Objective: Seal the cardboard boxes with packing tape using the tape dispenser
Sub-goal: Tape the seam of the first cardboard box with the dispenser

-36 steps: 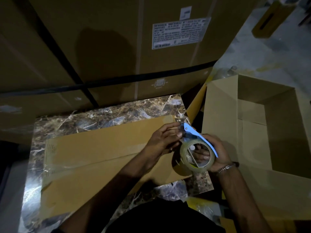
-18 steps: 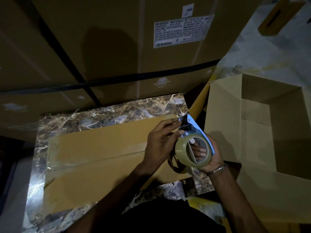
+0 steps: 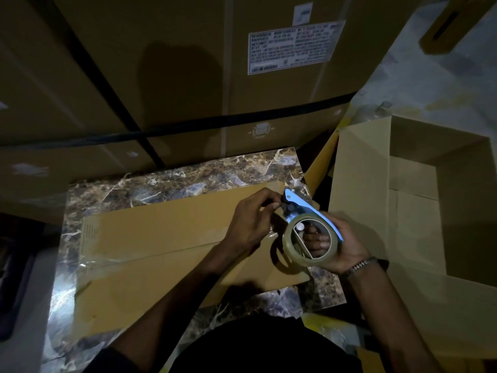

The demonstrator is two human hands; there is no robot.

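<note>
Under dim light, our right hand (image 3: 347, 243) grips the blue tape dispenser (image 3: 309, 211) at about 3 o'clock over the marbled bench (image 3: 166, 181), fingers curled through the core of its clear tape roll (image 3: 289, 244). Our left hand (image 3: 250, 219) pinches at the dispenser's front end, where the tape end is too dark to make out. Beneath both lies a flattened cardboard box (image 3: 161, 238); an open box (image 3: 430, 200) stands just beside the bench at 3 o'clock.

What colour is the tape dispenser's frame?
Light blue; the tape dispenser frame shows clearly in the head view, above the clear tape roll held by the right hand.
</note>
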